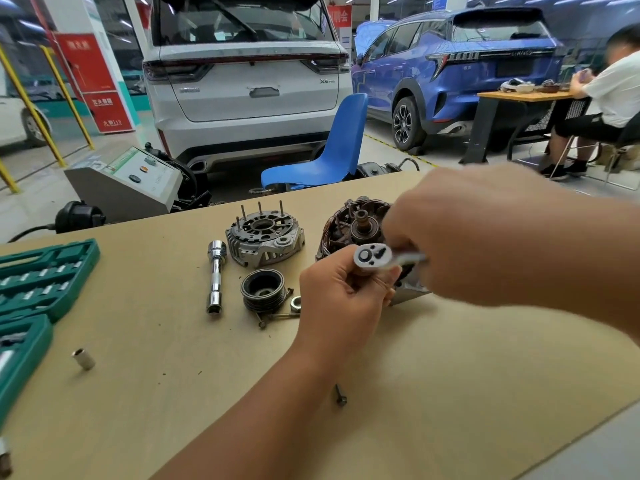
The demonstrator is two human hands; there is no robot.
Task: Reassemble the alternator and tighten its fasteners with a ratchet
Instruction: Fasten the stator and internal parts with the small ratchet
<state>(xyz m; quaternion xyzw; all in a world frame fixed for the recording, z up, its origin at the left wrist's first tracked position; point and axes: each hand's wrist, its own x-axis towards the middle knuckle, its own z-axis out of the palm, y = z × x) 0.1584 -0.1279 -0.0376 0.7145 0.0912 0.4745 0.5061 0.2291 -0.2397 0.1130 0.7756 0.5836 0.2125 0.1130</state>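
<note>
A white car (247,81) with its back toward the camera and a blue car (450,74) stand on the workshop floor behind a wooden table (173,393). A blue chair (332,150) is between the white car and the table's far edge. At another table on the right, a person in a white shirt (613,95) sits.

On the table's left edge lies an open green socket case (34,282). The alternator is in pieces near the middle of the table. The stator part with copper windings and the rotor shaft (349,226) stands behind the hands, partly hidden by them. Left of it lies the grey end housing (265,237) with long studs pointing up. In front of the housing sits the black pulley (263,289), with a nut (295,304) just beside it. A long chrome extension with a socket (215,275) lies left of the pulley.

The left hand (343,289) grips the ratchet (372,257) under its round head, fingers curled around it. The right hand (460,233) is blurred; it pinches the ratchet's handle. A small loose socket (83,358) lies near the case, and a bolt (340,395) lies near the left forearm.
</note>
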